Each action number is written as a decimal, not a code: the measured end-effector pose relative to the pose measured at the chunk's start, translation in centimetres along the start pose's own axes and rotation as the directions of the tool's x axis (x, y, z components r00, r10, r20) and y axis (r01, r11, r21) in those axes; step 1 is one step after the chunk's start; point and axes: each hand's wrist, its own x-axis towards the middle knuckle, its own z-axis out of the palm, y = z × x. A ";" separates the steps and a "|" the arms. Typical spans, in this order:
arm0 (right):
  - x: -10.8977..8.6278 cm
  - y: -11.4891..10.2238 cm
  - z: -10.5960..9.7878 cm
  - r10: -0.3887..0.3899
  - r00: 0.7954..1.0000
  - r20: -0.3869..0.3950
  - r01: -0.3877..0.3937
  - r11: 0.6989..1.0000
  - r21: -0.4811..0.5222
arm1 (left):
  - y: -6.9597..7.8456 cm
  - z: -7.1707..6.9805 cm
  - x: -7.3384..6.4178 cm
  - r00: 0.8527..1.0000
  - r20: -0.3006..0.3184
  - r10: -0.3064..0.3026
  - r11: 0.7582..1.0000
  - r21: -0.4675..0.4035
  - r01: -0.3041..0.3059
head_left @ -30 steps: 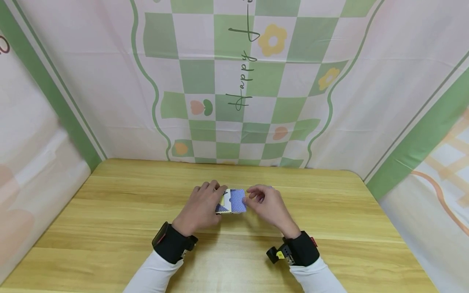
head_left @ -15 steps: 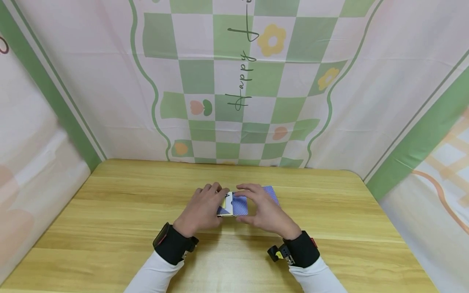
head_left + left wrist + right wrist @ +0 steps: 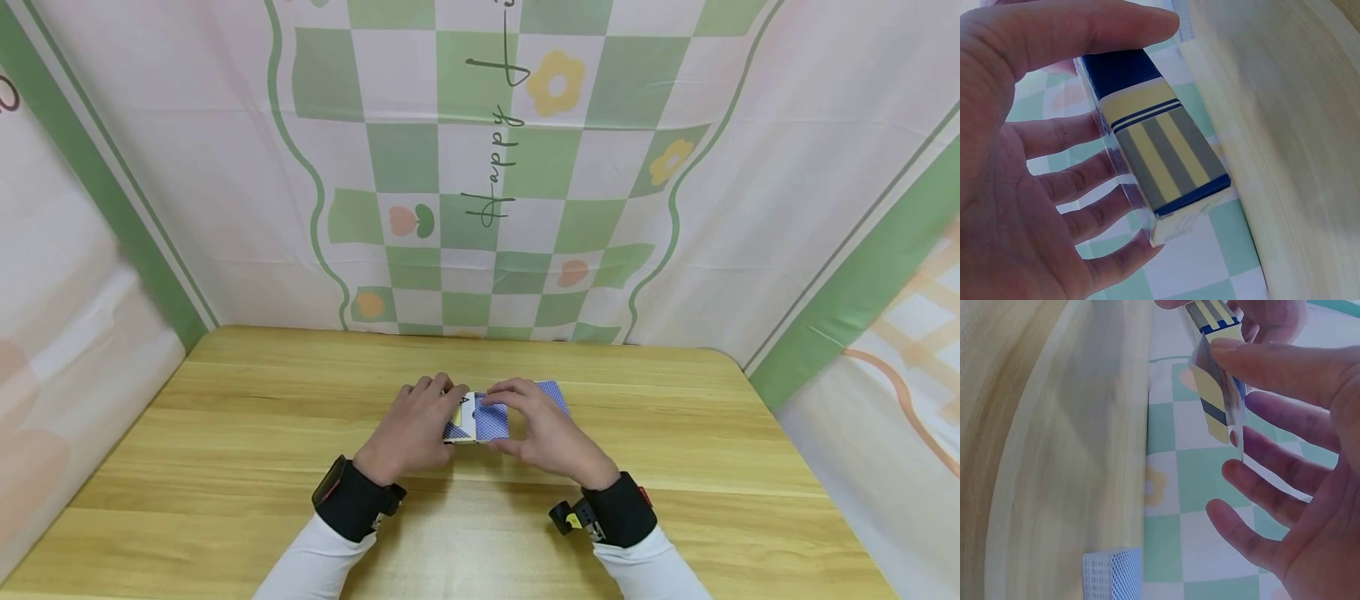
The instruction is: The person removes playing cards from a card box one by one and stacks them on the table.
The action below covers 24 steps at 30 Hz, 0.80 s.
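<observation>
My left hand [image 3: 408, 427] grips a playing card box [image 3: 467, 421] from its left end, with the thumb along the near side. The left wrist view shows the box's striped blue, grey and cream side [image 3: 1160, 144]. At the right end the box stands open, its blue-patterned lid flap [image 3: 492, 422] folded out. My right hand [image 3: 551, 433] holds this flap between thumb and index finger, the other fingers spread behind. Inside the box cannot be seen. Behind my right hand, a deck of cards [image 3: 556, 395] with blue patterned backs lies partly hidden.
Both hands work over a wooden table [image 3: 225, 467]. A green and white checked cloth [image 3: 465, 275] hangs right behind the table's back edge. A black band [image 3: 352, 500] with a camera circles each wrist.
My right hand has moved a little left and spread its thumb and index finger around the box's flap. The deck behind it has come into view. My left hand has barely moved.
</observation>
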 end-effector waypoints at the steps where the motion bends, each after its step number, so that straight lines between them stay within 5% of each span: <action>1: 0.0 0.0 0.0 0.004 1.000 0.002 -0.004 1.000 0.001 | 0.0 0.0 0.0 1.000 -0.001 0.001 1.000 0.001 -0.001; 24: -0.1 0.1 -0.1 0.054 0.998 0.028 -0.052 0.997 -0.053 | -0.2 0.1 0.0 1.000 -0.002 0.002 1.000 -0.003 -0.002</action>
